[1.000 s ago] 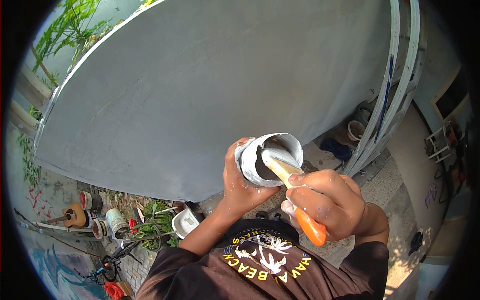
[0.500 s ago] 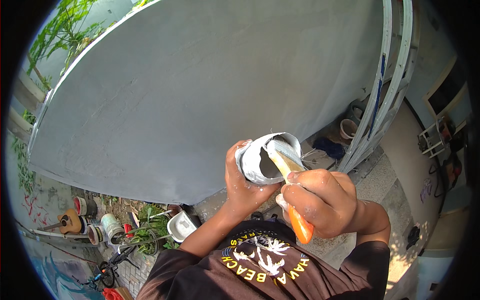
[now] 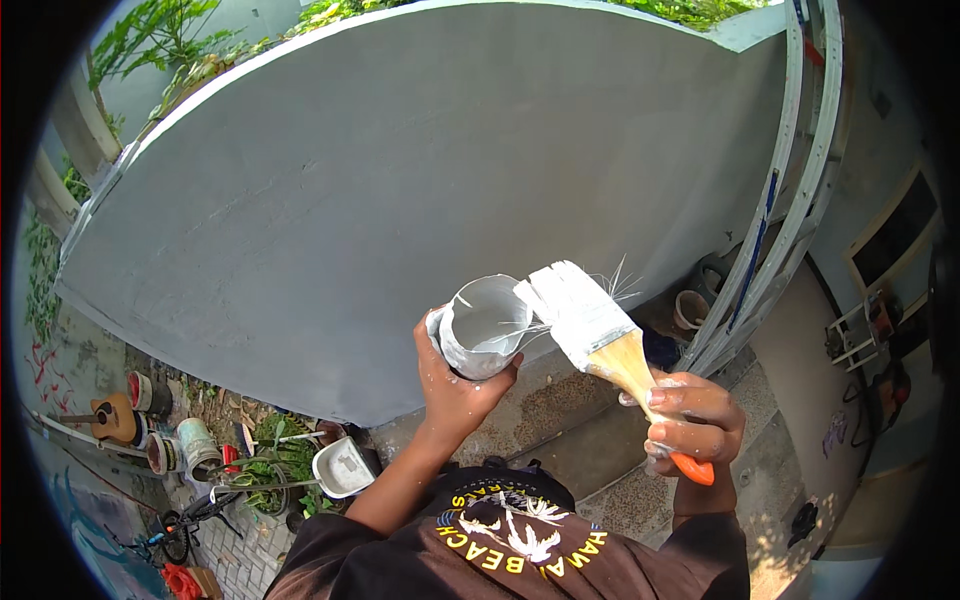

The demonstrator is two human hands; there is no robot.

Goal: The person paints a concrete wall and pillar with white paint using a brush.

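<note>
My left hand (image 3: pixel 456 392) is wrapped round a paint-smeared cup (image 3: pixel 484 328) with white paint inside. In my right hand (image 3: pixel 694 424) is a wide paintbrush (image 3: pixel 580 315), gripped by its wooden, orange-tipped handle. White paint coats its bristles, and a few stray hairs stick out. The bristle end is raised just to the right of the cup's rim, outside the cup. Both hands carry white specks. Ahead of them rises a broad grey wall (image 3: pixel 400 180) with a white top edge.
A metal ladder (image 3: pixel 780 215) leans at the right, with buckets (image 3: pixel 690 309) near its foot. At the lower left are a white basin (image 3: pixel 345 468), potted plants (image 3: pixel 275 465), a guitar (image 3: pixel 114 420), paint buckets (image 3: pixel 198 448) and a bicycle (image 3: pixel 176 535).
The paintbrush has come out of the cup and swung up to its right. My left hand has shifted the cup slightly left. The view now takes in more of the wall's top.
</note>
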